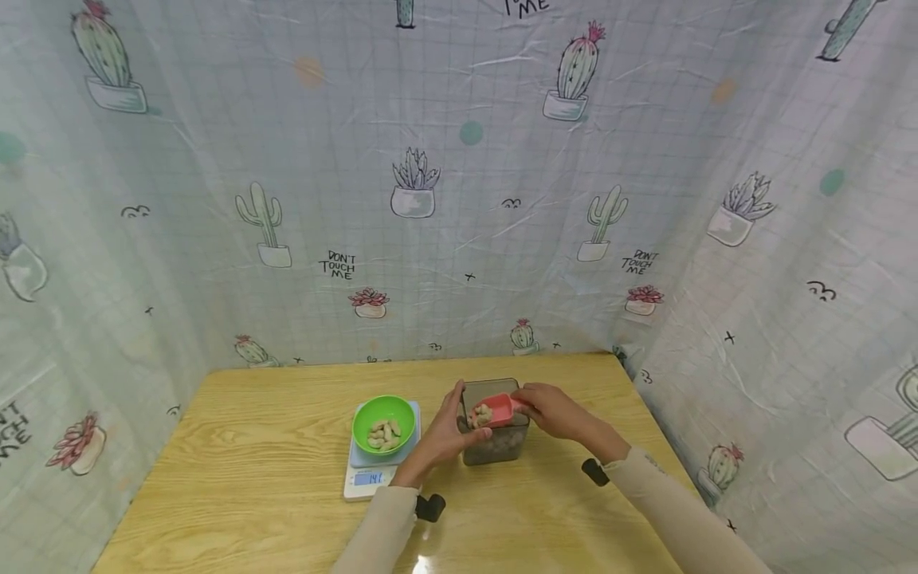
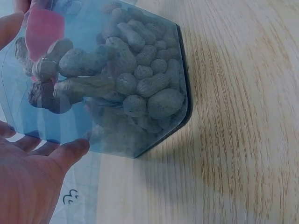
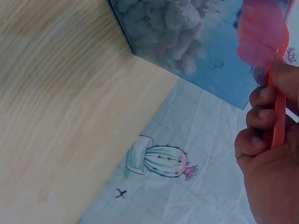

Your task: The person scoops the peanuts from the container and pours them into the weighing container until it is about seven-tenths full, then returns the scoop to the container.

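left hand (image 1: 446, 434) holds tinted see-through container (image 1: 495, 453) by its left side, fingers and thumb clamped against its walls. right hand (image 1: 559, 410) grips red scoop (image 1: 502, 408) by handle, fingers curled round it. scoop lies in container's open mouth, loaded with peanuts (image 1: 483, 414); more peanuts show through wall, heaped in lower part. container on table (image 1: 265, 446), right of scale (image 1: 355, 483). green bowl (image 1: 364, 416) sits on scale, some peanuts inside. patterned curtain (image 1: 315, 159) hangs behind.
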Demonstrator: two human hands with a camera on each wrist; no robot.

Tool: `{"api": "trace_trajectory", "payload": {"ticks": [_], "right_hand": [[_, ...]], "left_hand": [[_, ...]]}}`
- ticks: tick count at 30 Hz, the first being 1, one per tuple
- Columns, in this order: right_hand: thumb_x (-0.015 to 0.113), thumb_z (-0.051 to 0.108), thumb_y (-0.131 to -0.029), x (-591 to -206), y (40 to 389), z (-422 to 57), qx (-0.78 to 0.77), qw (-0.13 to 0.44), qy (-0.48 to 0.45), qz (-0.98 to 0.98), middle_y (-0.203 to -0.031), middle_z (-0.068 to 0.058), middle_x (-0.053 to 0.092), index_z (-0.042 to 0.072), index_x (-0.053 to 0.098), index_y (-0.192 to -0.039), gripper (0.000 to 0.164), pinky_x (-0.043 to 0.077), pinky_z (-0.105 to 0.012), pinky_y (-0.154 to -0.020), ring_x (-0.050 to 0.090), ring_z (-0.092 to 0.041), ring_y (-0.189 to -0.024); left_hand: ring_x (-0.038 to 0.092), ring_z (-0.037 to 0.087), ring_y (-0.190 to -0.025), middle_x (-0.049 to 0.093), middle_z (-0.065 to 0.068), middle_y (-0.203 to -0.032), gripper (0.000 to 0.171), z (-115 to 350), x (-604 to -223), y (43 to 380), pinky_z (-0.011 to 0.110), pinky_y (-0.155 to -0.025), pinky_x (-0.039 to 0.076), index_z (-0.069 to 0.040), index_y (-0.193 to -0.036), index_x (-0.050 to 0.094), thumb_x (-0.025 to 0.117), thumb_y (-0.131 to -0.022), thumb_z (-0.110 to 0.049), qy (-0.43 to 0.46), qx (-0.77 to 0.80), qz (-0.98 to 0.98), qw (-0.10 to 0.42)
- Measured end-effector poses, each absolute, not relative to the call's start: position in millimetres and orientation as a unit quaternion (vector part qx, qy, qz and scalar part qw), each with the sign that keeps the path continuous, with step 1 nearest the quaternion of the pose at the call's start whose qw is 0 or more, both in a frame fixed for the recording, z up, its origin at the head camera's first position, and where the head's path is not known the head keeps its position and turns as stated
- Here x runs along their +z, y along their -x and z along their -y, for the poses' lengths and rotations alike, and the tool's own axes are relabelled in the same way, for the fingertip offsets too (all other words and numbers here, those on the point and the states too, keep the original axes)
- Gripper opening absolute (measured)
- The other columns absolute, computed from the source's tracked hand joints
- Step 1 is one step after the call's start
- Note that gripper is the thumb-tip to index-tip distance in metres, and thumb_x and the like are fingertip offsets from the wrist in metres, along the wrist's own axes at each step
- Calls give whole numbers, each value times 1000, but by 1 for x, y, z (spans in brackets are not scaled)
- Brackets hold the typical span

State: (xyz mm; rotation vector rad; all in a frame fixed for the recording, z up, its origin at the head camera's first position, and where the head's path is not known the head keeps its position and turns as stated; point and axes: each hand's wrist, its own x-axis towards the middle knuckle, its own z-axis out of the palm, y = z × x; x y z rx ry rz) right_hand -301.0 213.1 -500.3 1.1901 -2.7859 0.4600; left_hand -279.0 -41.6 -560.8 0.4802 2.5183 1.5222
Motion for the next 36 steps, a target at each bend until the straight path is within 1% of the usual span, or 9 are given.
{"api": "trace_trajectory", "payload": {"ticks": [3, 7, 11, 14, 18, 24, 29, 33, 36], "right_hand": [[59, 18, -98, -505, 301, -215, 170, 43, -374, 911, -85, 3, 62, 10, 68, -111, 18, 42, -26, -67, 46, -5, -70], [58, 18, -99, -513, 300, -219, 199, 44, -349, 915, -91, 3, 66, 11, 68, -114, 20, 44, -28, -69, 50, -5, -74], [55, 19, -100, -519, 299, -221, 220, 51, -337, 914, -100, 1, 67, 12, 67, -116, 20, 47, -32, -73, 55, -9, -82], [53, 20, -101, -523, 299, -222, 222, 63, -338, 912, -102, 1, 67, 12, 65, -115, 20, 48, -35, -76, 58, -13, -88], [52, 22, -102, -525, 298, -223, 219, 79, -338, 912, -100, 1, 66, 13, 64, -115, 20, 48, -36, -77, 59, -14, -90], [52, 17, -102, -518, 297, -225, 230, 95, -333, 909, -104, -4, 68, 10, 64, -116, 19, 52, -40, -82, 64, -20, -94], [51, 17, -103, -506, 298, -228, 223, 97, -325, 914, -107, -6, 68, 8, 64, -117, 21, 53, -43, -84, 65, -22, -97], [50, 17, -103, -495, 299, -229, 221, 94, -324, 915, -106, -6, 67, 9, 63, -116, 20, 52, -44, -83, 65, -23, -97], [50, 16, -103, -488, 301, -228, 204, 102, -337, 913, -106, -6, 67, 9, 62, -115, 18, 52, -44, -84, 65, -23, -98]], "left_hand": [[25, 42, -148, 12, 14, -165, 110, 42, -562, 280, 61, -111, 33, -25, -160, 4, 74, -81, -55, -158, 508, -843, 80], [24, 43, -148, 10, 15, -165, 110, 41, -563, 278, 63, -110, 33, -24, -160, 2, 74, -82, -55, -155, 505, -844, 87], [20, 44, -149, 7, 16, -166, 112, 41, -562, 276, 64, -111, 31, -24, -160, 0, 74, -82, -55, -151, 510, -841, 95], [17, 44, -150, 7, 17, -166, 114, 41, -561, 275, 64, -112, 29, -21, -160, 0, 73, -81, -56, -153, 519, -835, 94], [18, 43, -150, 7, 17, -166, 115, 40, -560, 276, 64, -112, 29, -17, -160, -1, 73, -81, -58, -161, 522, -833, 89], [19, 42, -150, 7, 15, -166, 113, 42, -558, 277, 64, -112, 30, -24, -160, 0, 71, -80, -62, -162, 516, -837, 88], [21, 43, -149, 6, 12, -166, 108, 43, -553, 277, 65, -111, 31, -27, -160, -1, 65, -83, -65, -171, 510, -840, 70], [18, 43, -150, 4, 10, -167, 102, 46, -541, 274, 66, -111, 30, -27, -160, 1, 63, -87, -61, -185, 511, -839, 44], [16, 42, -151, 3, 10, -167, 100, 51, -529, 270, 67, -110, 29, -26, -160, 2, 64, -88, -58, -192, 511, -837, 29]]}}
